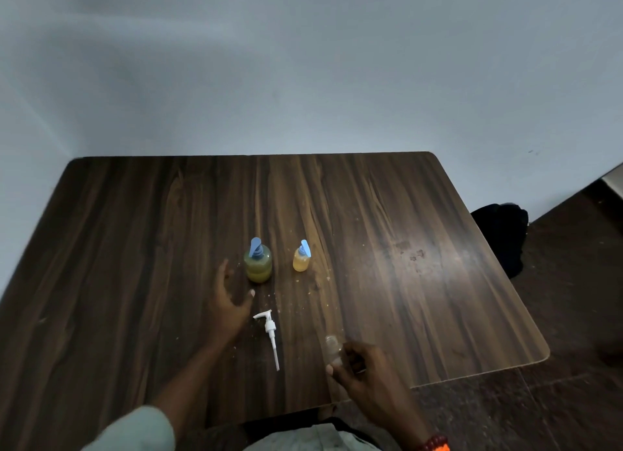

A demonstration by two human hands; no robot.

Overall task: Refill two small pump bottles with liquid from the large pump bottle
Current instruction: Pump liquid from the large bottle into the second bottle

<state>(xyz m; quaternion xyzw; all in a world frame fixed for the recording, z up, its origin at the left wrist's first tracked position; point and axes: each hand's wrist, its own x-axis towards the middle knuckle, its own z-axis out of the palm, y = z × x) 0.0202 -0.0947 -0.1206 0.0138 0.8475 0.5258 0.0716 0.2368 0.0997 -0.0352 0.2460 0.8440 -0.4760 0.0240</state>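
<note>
Two pump bottles with blue pump heads stand upright mid-table: a larger one (258, 264) with yellow-green liquid and, to its right, a smaller one (301, 257) with yellow liquid. A white pump head with its long tube (271, 336) lies flat on the wood in front of them. My left hand (231, 300) hovers spread just left of and below the larger bottle, not touching it. Near the front edge, my right hand (365, 371) grips a small clear bottle (333, 347) that has no pump; its contents are hard to make out.
The dark wooden table (421, 248) has small crumbs or droplets near the bottles and a stain at right. A wall runs close behind and to the left. A black bag (502, 235) sits on the floor past the right edge.
</note>
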